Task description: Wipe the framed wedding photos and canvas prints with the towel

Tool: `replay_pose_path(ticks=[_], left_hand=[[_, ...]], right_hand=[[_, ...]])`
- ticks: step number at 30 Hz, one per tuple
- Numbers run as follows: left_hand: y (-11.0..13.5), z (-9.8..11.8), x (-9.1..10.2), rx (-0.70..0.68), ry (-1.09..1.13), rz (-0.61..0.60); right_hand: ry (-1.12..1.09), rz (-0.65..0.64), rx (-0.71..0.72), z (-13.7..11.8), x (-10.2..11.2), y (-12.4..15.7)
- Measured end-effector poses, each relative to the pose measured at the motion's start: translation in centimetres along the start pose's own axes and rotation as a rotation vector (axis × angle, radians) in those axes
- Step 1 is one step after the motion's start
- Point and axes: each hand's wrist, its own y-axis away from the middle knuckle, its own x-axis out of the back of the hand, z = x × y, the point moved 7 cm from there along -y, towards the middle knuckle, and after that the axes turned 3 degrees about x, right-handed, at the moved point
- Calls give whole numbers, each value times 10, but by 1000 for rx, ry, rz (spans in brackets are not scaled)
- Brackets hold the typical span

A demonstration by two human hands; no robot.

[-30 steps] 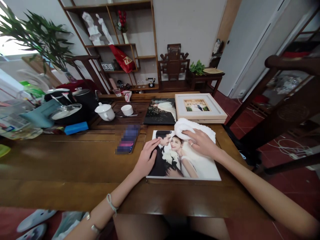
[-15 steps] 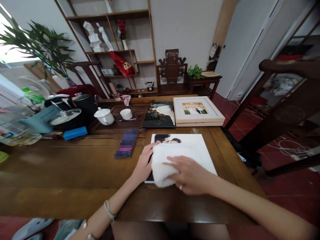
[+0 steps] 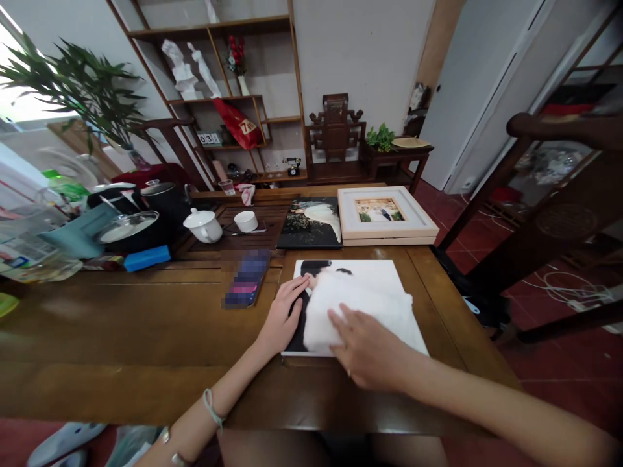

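A photo panel (image 3: 374,267) with a printed picture of two people lies flat on the wooden table in front of me. My left hand (image 3: 283,311) rests on its left edge, fingers stretched out and lying flat, holding nothing. A folded white towel (image 3: 372,299) covers much of the panel's middle. My right hand (image 3: 363,344) presses on the towel's near side and grips it, with its fingertips over the fabric. The towel hides most of the printed picture; dark hair shows above it.
Behind the panel lie a dark photo panel (image 3: 302,227) and a pale framed picture (image 3: 413,220). A blurred-out phone (image 3: 247,279) lies to the left. Further left are a white lidded teapot (image 3: 203,228), a white cup (image 3: 246,222), a blue box (image 3: 146,258) and a dark kettle (image 3: 165,204).
The towel has shifted right and spread toward the panel's right side, with my right hand moving slightly right and down. My left hand has stayed at the panel's left edge.
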Motion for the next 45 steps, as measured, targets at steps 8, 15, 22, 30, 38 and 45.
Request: replay_pose_path(ticks=[8, 15, 22, 30, 38, 45], left_hand=[[1, -1, 0, -16, 7, -1], [0, 2, 0, 3, 3, -4], [1, 0, 1, -7, 25, 4], [2, -2, 1, -50, 19, -3], [1, 2, -1, -2, -11, 0], [1, -1, 0, -13, 12, -5]], right_hand=[[-243, 119, -32, 32, -5, -2], [-138, 109, -456, 119, -15, 3], [7, 6, -40, 9, -4, 0], [-304, 78, 54, 20, -2, 0], [-124, 37, -383, 128, -20, 9], [-23, -86, -67, 20, -8, 5]])
